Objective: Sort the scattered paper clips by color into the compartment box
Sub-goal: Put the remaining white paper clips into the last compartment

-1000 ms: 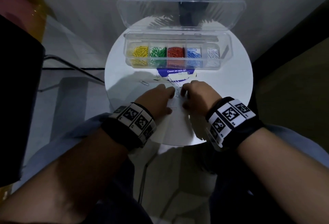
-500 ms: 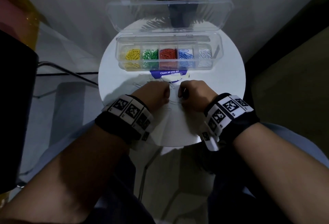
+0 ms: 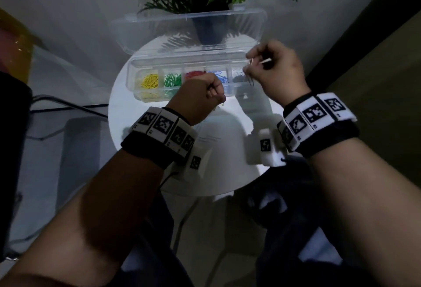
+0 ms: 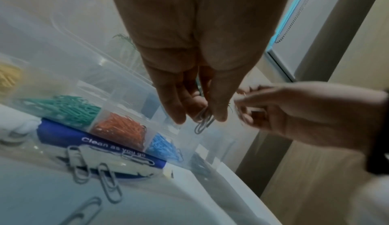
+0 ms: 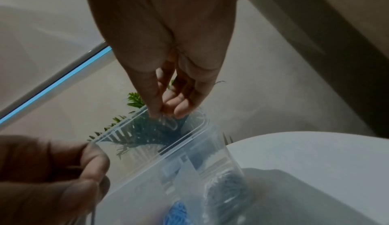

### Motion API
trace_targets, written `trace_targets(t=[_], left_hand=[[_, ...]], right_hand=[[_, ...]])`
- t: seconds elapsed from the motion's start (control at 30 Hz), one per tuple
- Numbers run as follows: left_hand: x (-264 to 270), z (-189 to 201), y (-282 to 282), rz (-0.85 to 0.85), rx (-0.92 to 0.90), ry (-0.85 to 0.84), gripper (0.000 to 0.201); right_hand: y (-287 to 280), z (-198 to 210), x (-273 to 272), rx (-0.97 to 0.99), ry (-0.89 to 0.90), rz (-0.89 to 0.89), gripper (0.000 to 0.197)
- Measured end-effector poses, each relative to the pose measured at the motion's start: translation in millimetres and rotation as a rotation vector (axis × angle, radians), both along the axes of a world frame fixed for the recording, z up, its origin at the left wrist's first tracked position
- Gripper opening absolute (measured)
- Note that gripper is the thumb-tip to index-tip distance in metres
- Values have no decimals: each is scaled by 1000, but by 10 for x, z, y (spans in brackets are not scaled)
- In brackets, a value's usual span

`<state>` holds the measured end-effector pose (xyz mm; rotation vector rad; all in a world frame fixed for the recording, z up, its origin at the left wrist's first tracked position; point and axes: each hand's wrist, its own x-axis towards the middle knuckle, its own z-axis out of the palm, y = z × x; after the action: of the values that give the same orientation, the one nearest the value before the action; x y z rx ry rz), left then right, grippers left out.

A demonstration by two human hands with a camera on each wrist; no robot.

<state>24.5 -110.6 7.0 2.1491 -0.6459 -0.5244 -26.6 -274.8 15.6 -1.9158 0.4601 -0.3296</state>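
A clear compartment box (image 3: 132,74) stands open on the round white table (image 3: 136,131), with yellow (image 3: 150,81), green (image 3: 173,79), red (image 3: 196,74), blue (image 3: 222,77) and silver clips (image 5: 227,193) in separate compartments. My right hand (image 3: 249,65) hovers over the rightmost compartment and pinches a silver clip (image 5: 170,122). My left hand (image 3: 216,95) is lifted in front of the blue compartment and pinches silver clips (image 4: 203,122). Several loose silver clips (image 4: 109,183) lie on the table near a blue sticker (image 4: 101,143).
The box's clear lid (image 3: 182,31) stands upright behind it. A potted plant (image 3: 209,29) sits at the table's far edge. A dark wall panel (image 3: 364,36) runs along the right, and a black object (image 3: 13,150) is at the left.
Both hands have lifted off the table's middle holding silver clips. The right hand rose and moved to the right, over the box's end compartment; the left hand rose toward the box front.
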Motion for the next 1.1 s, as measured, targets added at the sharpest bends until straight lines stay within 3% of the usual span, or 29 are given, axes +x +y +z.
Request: trace_targets(t=[0.13,0.23,0.47,0.67,0.8,0.93,1.0,1.1], left_hand=[[-2,23,-76,-23,39,-23,11],[52,48,-160,-26,18,-59,18],[157,60,-444,54,-122,-209,14],[121,-41,-613,16,-108,-250,3],[116,-129,-534,32,-49,-295,17],[123,-15,-107,130,-30,-438,18],[119,82,169,150,15,-391,18],[119,175,496,43,269,-272,18]], right_hand=[[-13,-37,169,-88,-4,-7,22],[-25,-107,151,-114,51,11,5],[-140,-86,-81,-134,-10,-68,8],[-163,-95,-209,-110,60,-29,6],[-147,-39,-223,-140,86,3,7],[-92,-51,-213,-241,224,148,15],[9,-78,-223,-339,328,298,20],[236,-146,-218,-481,409,488,31]])
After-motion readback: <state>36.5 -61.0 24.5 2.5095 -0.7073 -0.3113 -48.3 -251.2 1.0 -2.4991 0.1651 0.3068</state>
